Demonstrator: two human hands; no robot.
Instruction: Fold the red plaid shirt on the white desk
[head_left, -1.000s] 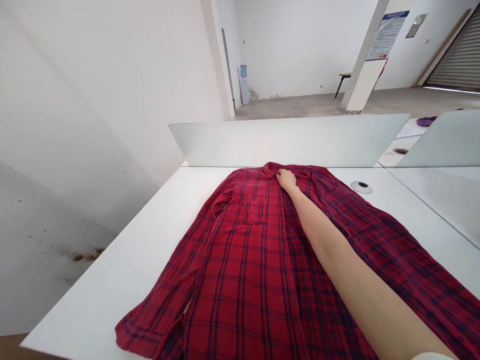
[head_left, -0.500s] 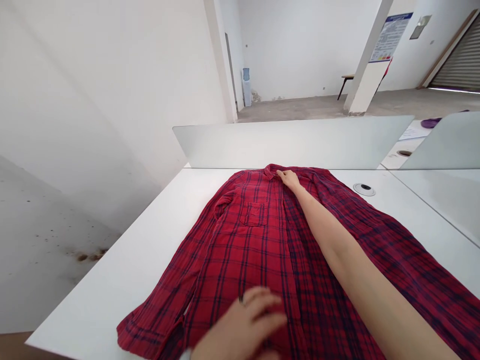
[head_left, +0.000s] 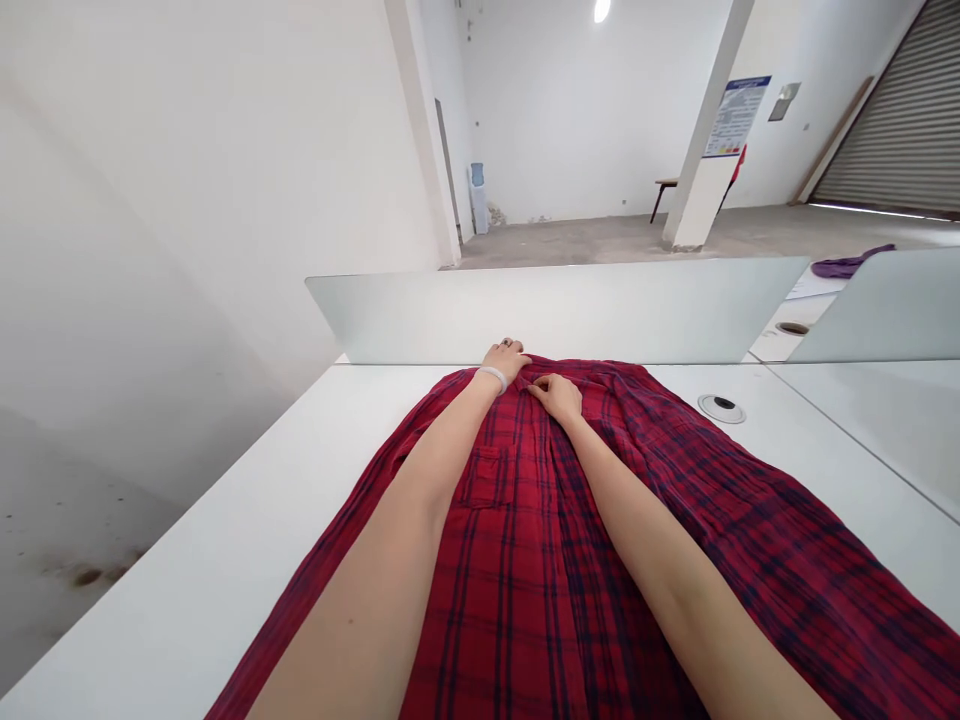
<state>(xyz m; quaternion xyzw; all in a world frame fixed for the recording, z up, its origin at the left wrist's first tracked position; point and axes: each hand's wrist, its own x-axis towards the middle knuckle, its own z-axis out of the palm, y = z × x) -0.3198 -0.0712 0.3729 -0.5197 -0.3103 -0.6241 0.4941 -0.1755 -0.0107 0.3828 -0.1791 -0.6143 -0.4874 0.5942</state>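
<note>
Your shirt (head_left: 491, 590) lay spread on the table (head_left: 240, 520) in front of the screen (head_left: 562, 312), its neck end closest to the screen and the rest running away from it, toward you. Your left hand (head_left: 507, 362) was at that neck end, just in front of the screen, touching the cloth; it wore a ring (head_left: 507, 343), with a pale band (head_left: 493, 377) at the wrist. I could not tell whether its grip was clamped. Your right hand (head_left: 559, 397) was just beside it, a little farther from the screen, its grip pinched together on the shirt near the neck. A pocket (head_left: 491, 478) showed between your forearms, farther from the screen than both hands. The grommet (head_left: 721, 408) sat before the screen's right end; a purple cloth (head_left: 844, 267) lay beyond that end.
</note>
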